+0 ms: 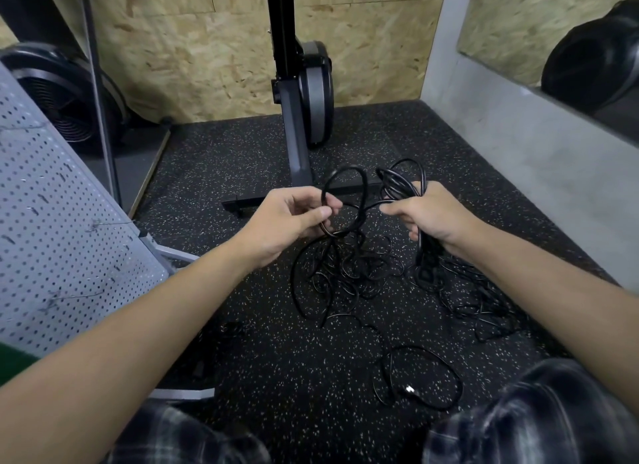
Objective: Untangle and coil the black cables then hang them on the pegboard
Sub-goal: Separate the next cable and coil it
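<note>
left hand (287,218): mine, raised over the floor, thumb and fingers pinching one strand of a black loop (361,187)
loop: stands up above my left fingers, then drops under the hand into the pile
right hand (428,216): mine, fingers curled round a black coil (401,181), index finger pointing towards the left hand
coil: several turns bunched together; top sticks up past my fingers, the rest hangs below the hand down to the floor
between hands: one strand runs across from loop to coil; hands near each other, not touching
tangle (345,273): messy black pile on the floor, right under both hands, more strands spread out to the right
loose cable (425,377): lies on the floor nearer to me, apart from the tangle, pale plug tip showing
cable count: can't tell, too knotted and black on dark
hands count: two, both holding cable
pegboard (52,238): one, grey, perforated, leaning at my left, well apart from the cables
floor (214,173): black speckled rubber mat
machine (299,124): one dark upright stand beyond the hands, its foot bar behind the loop
knees (539,411): plaid, at the bottom edge
</note>
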### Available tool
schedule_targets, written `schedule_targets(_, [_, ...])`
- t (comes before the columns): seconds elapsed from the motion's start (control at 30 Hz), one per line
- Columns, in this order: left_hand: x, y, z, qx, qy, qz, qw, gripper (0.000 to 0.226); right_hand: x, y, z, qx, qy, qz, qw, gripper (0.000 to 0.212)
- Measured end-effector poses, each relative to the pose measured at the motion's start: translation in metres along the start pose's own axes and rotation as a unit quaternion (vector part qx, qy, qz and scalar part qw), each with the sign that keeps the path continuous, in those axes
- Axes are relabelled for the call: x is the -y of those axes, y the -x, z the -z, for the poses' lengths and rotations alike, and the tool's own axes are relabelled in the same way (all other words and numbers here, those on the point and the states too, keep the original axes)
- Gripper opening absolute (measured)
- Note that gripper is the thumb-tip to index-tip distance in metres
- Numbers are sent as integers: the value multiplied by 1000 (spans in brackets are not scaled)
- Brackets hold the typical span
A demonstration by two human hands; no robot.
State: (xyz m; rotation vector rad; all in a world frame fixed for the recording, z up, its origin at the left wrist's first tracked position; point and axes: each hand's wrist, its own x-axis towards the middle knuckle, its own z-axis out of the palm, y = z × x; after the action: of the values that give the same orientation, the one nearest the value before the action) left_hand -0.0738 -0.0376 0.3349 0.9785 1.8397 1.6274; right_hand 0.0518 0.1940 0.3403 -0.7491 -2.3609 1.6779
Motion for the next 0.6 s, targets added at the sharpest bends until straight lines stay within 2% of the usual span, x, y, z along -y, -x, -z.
schedule_targets(0.13, [-2,-2,-3,-22,90,12,996,20,1,-1,4,-16,-5,-23,1000,24])
schedule_targets(0.2, [-5,-4,-3,-67,102,-5,992,19,1,-4,7,-44,-13,-39,998,29])
schedule_targets(0.4, [9,-8,2,-182,-37,-29,982,19,-2,-8,14,-67,21,-72,995,36])
schedule_targets(0.5, [13,-9,16,-251,6,4,968,20,-2,-7,23,-98,35,-77,992,35])
schedule_targets(0.6, [17,-7,24,-258,-8,19,966,21,-2,-5,31,-123,38,-84,988,28])
